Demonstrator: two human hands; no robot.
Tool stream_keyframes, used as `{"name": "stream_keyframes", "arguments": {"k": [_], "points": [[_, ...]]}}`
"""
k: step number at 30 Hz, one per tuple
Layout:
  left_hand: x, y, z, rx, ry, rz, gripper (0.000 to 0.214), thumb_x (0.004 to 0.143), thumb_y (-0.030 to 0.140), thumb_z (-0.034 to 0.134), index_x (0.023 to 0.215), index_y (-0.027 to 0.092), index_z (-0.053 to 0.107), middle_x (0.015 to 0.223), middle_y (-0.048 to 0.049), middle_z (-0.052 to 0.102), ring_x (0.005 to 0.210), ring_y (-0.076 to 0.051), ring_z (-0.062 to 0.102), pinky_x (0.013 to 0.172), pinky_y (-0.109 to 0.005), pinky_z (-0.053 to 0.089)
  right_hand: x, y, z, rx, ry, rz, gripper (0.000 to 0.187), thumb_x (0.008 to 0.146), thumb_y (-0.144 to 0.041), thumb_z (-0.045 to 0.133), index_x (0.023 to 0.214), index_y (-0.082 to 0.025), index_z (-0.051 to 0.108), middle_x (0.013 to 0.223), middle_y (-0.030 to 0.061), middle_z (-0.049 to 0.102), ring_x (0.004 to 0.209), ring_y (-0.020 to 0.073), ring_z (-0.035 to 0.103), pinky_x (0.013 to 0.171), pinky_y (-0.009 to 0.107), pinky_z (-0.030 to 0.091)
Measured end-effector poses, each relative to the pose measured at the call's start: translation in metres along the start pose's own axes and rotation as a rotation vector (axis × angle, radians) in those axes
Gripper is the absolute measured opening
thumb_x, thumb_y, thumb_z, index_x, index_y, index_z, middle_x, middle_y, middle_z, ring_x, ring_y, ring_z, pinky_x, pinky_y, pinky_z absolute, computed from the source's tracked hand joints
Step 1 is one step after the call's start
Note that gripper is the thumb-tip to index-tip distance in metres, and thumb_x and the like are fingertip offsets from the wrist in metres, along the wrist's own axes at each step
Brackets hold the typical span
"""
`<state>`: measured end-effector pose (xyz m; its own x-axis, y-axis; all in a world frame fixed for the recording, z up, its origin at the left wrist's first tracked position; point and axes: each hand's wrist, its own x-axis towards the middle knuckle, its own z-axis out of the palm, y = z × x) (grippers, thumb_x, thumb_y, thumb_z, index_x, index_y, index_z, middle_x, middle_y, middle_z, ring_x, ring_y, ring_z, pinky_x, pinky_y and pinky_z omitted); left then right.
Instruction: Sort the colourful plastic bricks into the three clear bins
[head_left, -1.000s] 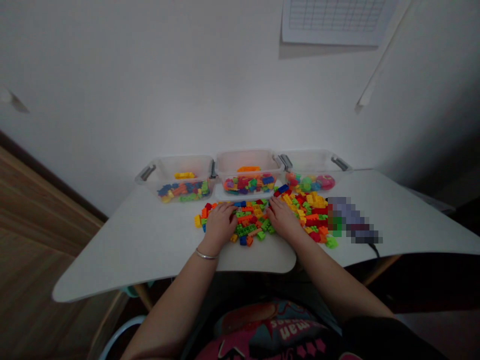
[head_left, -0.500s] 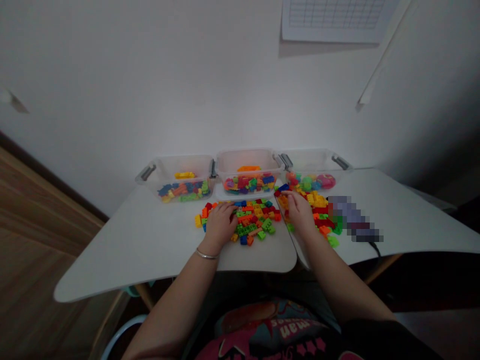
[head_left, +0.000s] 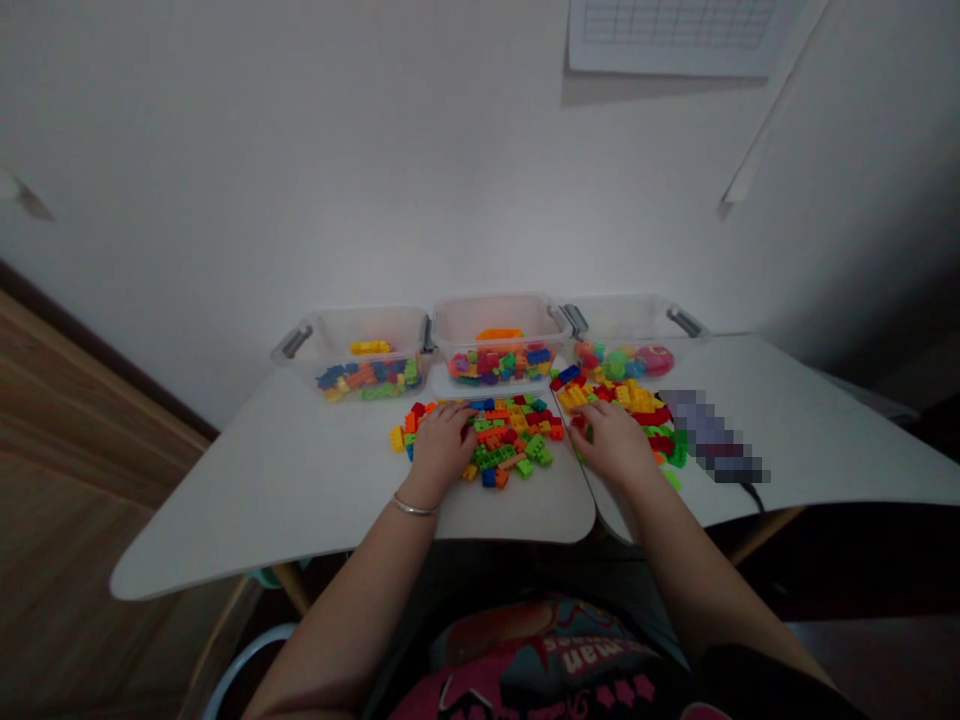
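My left hand point(head_left: 442, 450) lies on the left edge of a heap of colourful plastic building bricks point(head_left: 514, 440), its fingers spread over them. My right hand point(head_left: 611, 445) rests at the near side of a second heap of bricks point(head_left: 626, 402), mostly yellow, red and green, with its fingertips among them. Neither hand shows a held brick, though the fingers hide some bricks. A thin metal bangle point(head_left: 415, 508) circles my left wrist.
Several clear plastic bins with grey handles, the middle one point(head_left: 495, 320), stand along the wall holding sorted bricks. They sit on a white table point(head_left: 285, 500) with a seam between its tops. A pixelated object point(head_left: 709, 435) with a black cable lies at right.
My right hand has moved rightward, and the right heap of bricks now lies farther from the middle heap. My left hand stays in place.
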<state>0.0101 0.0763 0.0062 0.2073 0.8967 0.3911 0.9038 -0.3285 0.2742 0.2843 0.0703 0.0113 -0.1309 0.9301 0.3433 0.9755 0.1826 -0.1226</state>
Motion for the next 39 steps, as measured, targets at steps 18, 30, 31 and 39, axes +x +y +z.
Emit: {"name": "stream_keyframes", "arguments": {"k": [18, 30, 31, 39], "points": [[0.001, 0.001, 0.0, 0.01, -0.009, -0.004, 0.034, 0.085, 0.018, 0.05, 0.113, 0.018, 0.07, 0.128, -0.0075, 0.067, 0.12, -0.024, 0.058, 0.109, -0.042, 0.043, 0.003, -0.014, 0.017, -0.206, -0.012, -0.021, 0.023, 0.093, -0.027, 0.049, 0.1, -0.016, 0.068, 0.103, 0.0146, 0.066, 0.093, 0.0271, 0.062, 0.071, 0.034, 0.046], [0.0, 0.0, 0.001, 0.012, 0.015, -0.001, 0.033, 0.085, 0.018, 0.051, 0.112, 0.02, 0.071, 0.127, -0.0066, 0.067, 0.121, -0.024, 0.058, 0.108, -0.042, 0.044, 0.022, -0.013, 0.021, -0.172, -0.044, 0.07, 0.024, 0.093, -0.026, 0.048, 0.098, -0.016, 0.069, 0.102, 0.0126, 0.064, 0.077, 0.0202, 0.065, 0.059, 0.028, 0.045], [0.0, 0.0, 0.001, 0.015, 0.014, -0.002, 0.033, 0.085, 0.018, 0.051, 0.112, 0.02, 0.071, 0.127, -0.0067, 0.067, 0.121, -0.025, 0.058, 0.108, -0.042, 0.044, 0.024, -0.013, 0.02, -0.157, -0.03, 0.077, 0.024, 0.093, -0.027, 0.048, 0.098, -0.016, 0.069, 0.104, 0.0124, 0.063, 0.077, 0.0197, 0.064, 0.059, 0.028, 0.044], [0.001, -0.002, 0.005, 0.012, 0.015, 0.001, 0.034, 0.085, 0.018, 0.051, 0.112, 0.019, 0.07, 0.127, -0.0069, 0.067, 0.12, -0.025, 0.058, 0.108, -0.043, 0.044, 0.041, -0.051, 0.012, 0.227, 0.114, -0.109, 0.016, 0.092, -0.023, 0.051, 0.093, -0.019, 0.067, 0.105, 0.0083, 0.063, 0.088, 0.0177, 0.062, 0.074, 0.026, 0.048]]}}
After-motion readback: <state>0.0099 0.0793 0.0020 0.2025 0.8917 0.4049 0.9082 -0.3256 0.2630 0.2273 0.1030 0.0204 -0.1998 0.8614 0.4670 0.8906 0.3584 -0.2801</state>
